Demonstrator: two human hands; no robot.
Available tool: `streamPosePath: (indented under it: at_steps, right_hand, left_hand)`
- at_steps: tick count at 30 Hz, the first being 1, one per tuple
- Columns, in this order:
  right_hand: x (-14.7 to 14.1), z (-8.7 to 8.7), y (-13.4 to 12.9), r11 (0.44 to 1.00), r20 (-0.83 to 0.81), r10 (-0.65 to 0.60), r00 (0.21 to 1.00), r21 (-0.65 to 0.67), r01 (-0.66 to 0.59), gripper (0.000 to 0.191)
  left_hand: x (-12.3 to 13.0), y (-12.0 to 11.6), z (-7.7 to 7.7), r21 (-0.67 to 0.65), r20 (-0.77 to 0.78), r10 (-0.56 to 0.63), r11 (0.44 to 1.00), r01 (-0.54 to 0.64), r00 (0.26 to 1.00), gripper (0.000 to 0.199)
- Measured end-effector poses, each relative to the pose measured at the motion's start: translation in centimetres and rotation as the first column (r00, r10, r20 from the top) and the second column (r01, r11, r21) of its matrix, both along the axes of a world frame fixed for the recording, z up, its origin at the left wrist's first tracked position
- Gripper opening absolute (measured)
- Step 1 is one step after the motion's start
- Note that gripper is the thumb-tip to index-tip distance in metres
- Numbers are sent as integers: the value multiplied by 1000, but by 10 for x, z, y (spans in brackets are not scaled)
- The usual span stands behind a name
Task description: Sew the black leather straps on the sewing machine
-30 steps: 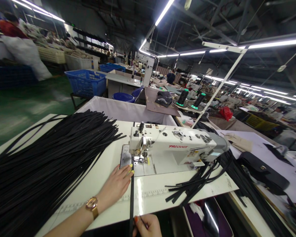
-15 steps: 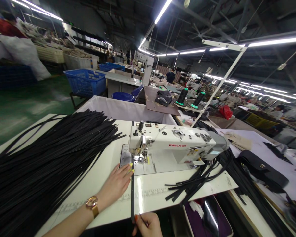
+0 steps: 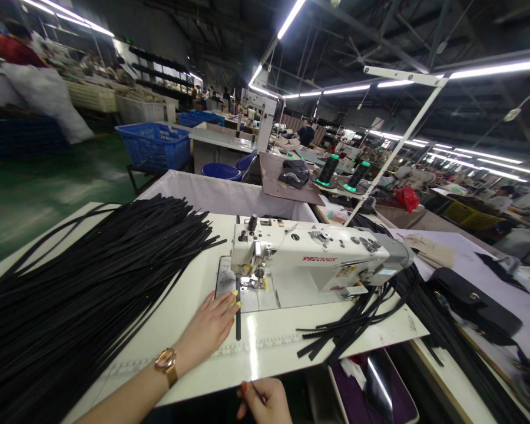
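My left hand [image 3: 216,315] lies flat on the white machine table, fingers stretched out, with the fingertips against a narrow black strap [image 3: 238,321]. The strap runs up under the presser foot of the white sewing machine [image 3: 309,253], and its near end lies loose on the table. Below the table's front edge my right hand [image 3: 265,400] is closed, apart from the strap. A thin dark object [image 3: 258,391] shows between its fingers; its kind is unclear. To the left lies a big heap of black straps [image 3: 101,271].
More black straps [image 3: 362,312] hang round the machine's right end. Two black thread cones [image 3: 327,171] stand behind it. A purple-lined bin [image 3: 393,388] is below right, and a black bag [image 3: 472,300] lies on the side table. Blue crates [image 3: 154,147] stand beyond.
The strap has moved away through the machine; its near end has left my right hand and now lies on the table. My left hand has barely shifted.
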State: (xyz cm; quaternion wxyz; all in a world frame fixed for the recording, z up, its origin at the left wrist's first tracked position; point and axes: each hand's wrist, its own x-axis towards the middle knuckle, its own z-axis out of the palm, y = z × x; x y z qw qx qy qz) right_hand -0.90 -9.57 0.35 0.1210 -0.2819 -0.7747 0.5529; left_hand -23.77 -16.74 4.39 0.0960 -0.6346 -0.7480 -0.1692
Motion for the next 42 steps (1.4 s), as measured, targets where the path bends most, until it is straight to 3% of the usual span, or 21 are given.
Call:
streamPosePath:
  at_steps: [18,35,42]
  right_hand:
    - [0,-5,4,998,-33,44,998,37,-43,64]
    - [0,-1,6,997,-20,67,998,49,-66,69]
    - [-1,0,7,996,-6,75,997,39,-75,69]
  left_hand:
    - [-4,3,2,-59,12,15,998,-14,1000,38]
    - [-10,11,8,-18,53,45,999,-45,998,35]
    - [-12,15,4,-14,79,47,999,-46,996,37]
